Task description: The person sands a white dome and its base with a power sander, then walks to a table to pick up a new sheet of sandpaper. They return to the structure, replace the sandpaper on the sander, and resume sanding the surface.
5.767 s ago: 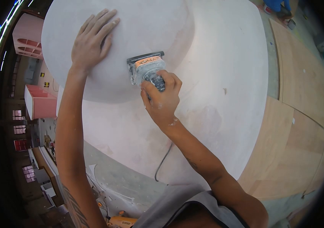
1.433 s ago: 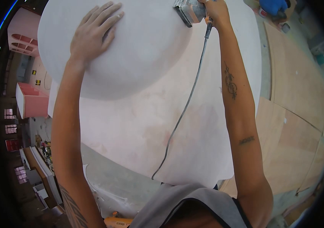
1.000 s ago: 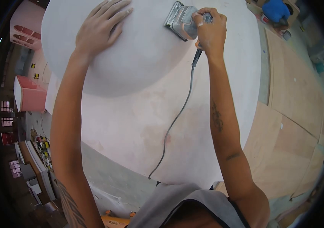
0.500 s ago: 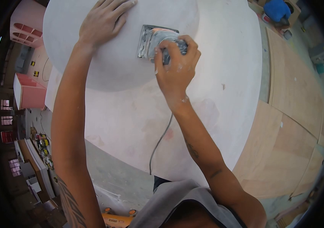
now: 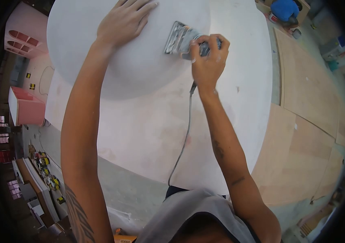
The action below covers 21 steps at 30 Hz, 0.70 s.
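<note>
My right hand (image 5: 209, 60) is wrapped round a dusty electric sander (image 5: 183, 40), whose flat pad rests near the right edge of a pale round panel (image 5: 140, 77). A dark power cord (image 5: 189, 129) runs from the sander back toward my body. My left hand (image 5: 126, 20) lies flat on the same round panel, to the left of the sander, its fingers stretched out. Beneath the round panel is a larger whitish board (image 5: 237, 109) with faint pinkish patches.
Plywood sheets (image 5: 314, 93) lie at the right. A person in blue (image 5: 284, 10) crouches at the top right. Pink cabinets (image 5: 30, 107) stand on the left, with several yellow-and-black items (image 5: 44, 160) on the floor nearby. An orange object (image 5: 123, 239) shows at the bottom.
My right hand and the sander have moved right and tilted slightly across the round panel. The left hand stays flat on the panel, appearing a little further right as the view shifts.
</note>
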Tool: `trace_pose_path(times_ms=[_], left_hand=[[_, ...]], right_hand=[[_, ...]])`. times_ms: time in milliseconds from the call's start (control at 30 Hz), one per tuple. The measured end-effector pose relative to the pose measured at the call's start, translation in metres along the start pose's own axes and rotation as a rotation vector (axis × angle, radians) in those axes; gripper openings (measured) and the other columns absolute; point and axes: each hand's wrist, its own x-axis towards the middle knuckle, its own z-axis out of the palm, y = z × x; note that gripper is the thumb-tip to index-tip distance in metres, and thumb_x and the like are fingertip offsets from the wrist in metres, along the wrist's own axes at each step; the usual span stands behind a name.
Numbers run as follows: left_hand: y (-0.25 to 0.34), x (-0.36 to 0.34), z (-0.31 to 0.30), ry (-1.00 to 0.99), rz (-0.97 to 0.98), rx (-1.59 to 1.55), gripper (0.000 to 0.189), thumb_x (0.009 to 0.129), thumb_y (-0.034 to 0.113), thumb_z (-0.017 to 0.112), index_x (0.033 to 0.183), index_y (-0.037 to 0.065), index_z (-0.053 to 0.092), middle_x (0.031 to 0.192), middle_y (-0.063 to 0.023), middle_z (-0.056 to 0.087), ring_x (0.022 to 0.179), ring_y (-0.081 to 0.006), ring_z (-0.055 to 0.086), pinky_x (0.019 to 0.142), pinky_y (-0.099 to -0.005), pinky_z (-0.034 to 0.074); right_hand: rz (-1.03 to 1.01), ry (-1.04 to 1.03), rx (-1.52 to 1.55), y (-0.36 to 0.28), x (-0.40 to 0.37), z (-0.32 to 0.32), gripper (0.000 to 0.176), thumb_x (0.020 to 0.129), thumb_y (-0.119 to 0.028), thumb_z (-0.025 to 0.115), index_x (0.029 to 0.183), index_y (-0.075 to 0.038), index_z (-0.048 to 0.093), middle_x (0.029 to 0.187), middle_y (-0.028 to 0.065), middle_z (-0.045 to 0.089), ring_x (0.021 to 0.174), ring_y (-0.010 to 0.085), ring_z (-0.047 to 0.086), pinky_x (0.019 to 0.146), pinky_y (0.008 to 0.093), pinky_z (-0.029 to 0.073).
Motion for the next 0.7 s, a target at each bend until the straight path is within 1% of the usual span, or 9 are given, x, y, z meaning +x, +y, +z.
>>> trace_pose_path(times_ms=[33, 67, 100, 133, 167, 333, 500, 633, 700], left_hand=[[0.001, 0.001, -0.006, 0.001, 0.000, -0.002, 0.045, 0.102, 0.015, 0.059, 0.146, 0.021, 0.061, 0.159, 0.0023, 0.053, 0.149, -0.0194, 0.046, 0.129, -0.0403, 0.033], [0.000, 0.004, -0.012, -0.019, 0.007, -0.075, 0.043, 0.098, 0.014, 0.058, 0.141, 0.013, 0.062, 0.156, -0.0055, 0.055, 0.149, -0.0236, 0.046, 0.129, -0.0434, 0.032], [-0.003, 0.002, -0.017, -0.038, 0.015, -0.149, 0.043, 0.094, 0.013, 0.058, 0.136, 0.005, 0.063, 0.152, -0.0133, 0.057, 0.149, -0.0278, 0.046, 0.128, -0.0464, 0.031], [-0.005, 0.002, -0.015, -0.035, 0.021, -0.155, 0.043, 0.094, 0.013, 0.058, 0.136, 0.005, 0.063, 0.152, -0.0133, 0.057, 0.149, -0.0278, 0.046, 0.128, -0.0464, 0.031], [-0.004, 0.008, -0.011, -0.020, 0.033, -0.151, 0.043, 0.094, 0.013, 0.058, 0.136, 0.005, 0.063, 0.153, -0.0134, 0.057, 0.149, -0.0278, 0.046, 0.128, -0.0465, 0.031], [0.000, 0.009, -0.009, -0.016, 0.035, -0.169, 0.043, 0.094, 0.013, 0.058, 0.135, 0.005, 0.063, 0.153, -0.0135, 0.056, 0.149, -0.0278, 0.046, 0.128, -0.0469, 0.031], [-0.002, 0.007, -0.007, -0.002, 0.038, -0.161, 0.042, 0.094, 0.013, 0.057, 0.135, 0.004, 0.064, 0.153, -0.0134, 0.056, 0.150, -0.0279, 0.045, 0.128, -0.0470, 0.030], [-0.005, 0.000, -0.006, 0.001, 0.037, -0.178, 0.043, 0.094, 0.013, 0.058, 0.135, 0.004, 0.064, 0.154, -0.0133, 0.056, 0.150, -0.0279, 0.044, 0.129, -0.0470, 0.029], [-0.006, -0.003, -0.009, 0.005, 0.028, -0.195, 0.044, 0.093, 0.013, 0.059, 0.136, 0.004, 0.064, 0.154, -0.0131, 0.055, 0.150, -0.0278, 0.044, 0.129, -0.0470, 0.029]], right_hand=[[0.065, -0.004, 0.034, 0.002, 0.007, 0.001, 0.011, 0.087, -0.022, 0.075, 0.095, -0.015, 0.075, 0.126, 0.0146, 0.056, 0.117, 0.0378, 0.054, 0.094, 0.0480, 0.049], [0.066, 0.001, 0.031, 0.004, 0.011, 0.001, 0.011, 0.087, -0.022, 0.075, 0.095, -0.015, 0.075, 0.126, 0.0146, 0.056, 0.117, 0.0378, 0.054, 0.094, 0.0480, 0.049], [0.128, -0.007, 0.033, 0.000, 0.011, 0.002, 0.012, 0.087, -0.023, 0.075, 0.096, -0.015, 0.075, 0.126, 0.0142, 0.056, 0.116, 0.0375, 0.054, 0.094, 0.0482, 0.048], [0.191, -0.015, 0.034, 0.001, 0.011, 0.001, 0.013, 0.087, -0.024, 0.074, 0.096, -0.015, 0.075, 0.126, 0.0139, 0.055, 0.116, 0.0372, 0.054, 0.094, 0.0484, 0.048], [0.195, -0.012, 0.028, 0.005, 0.009, -0.001, 0.013, 0.087, -0.024, 0.074, 0.096, -0.015, 0.075, 0.126, 0.0139, 0.055, 0.116, 0.0372, 0.054, 0.094, 0.0484, 0.048], [0.091, 0.037, -0.017, -0.008, -0.040, 0.002, 0.011, 0.086, -0.021, 0.076, 0.095, -0.014, 0.074, 0.127, 0.0138, 0.055, 0.116, 0.0362, 0.053, 0.093, 0.0477, 0.048], [-0.013, 0.049, -0.059, -0.025, -0.085, 0.012, 0.011, 0.085, -0.016, 0.081, 0.093, -0.015, 0.073, 0.129, 0.0132, 0.055, 0.114, 0.0349, 0.052, 0.086, 0.0438, 0.051], [-0.067, 0.052, -0.090, -0.023, -0.078, 0.013, 0.011, 0.085, -0.017, 0.080, 0.093, -0.015, 0.073, 0.127, 0.0136, 0.056, 0.114, 0.0348, 0.053, 0.086, 0.0444, 0.051], [-0.017, 0.073, -0.061, -0.019, -0.058, 0.012, 0.011, 0.084, -0.018, 0.077, 0.094, -0.014, 0.074, 0.126, 0.0144, 0.056, 0.113, 0.0352, 0.054, 0.088, 0.0457, 0.050]])
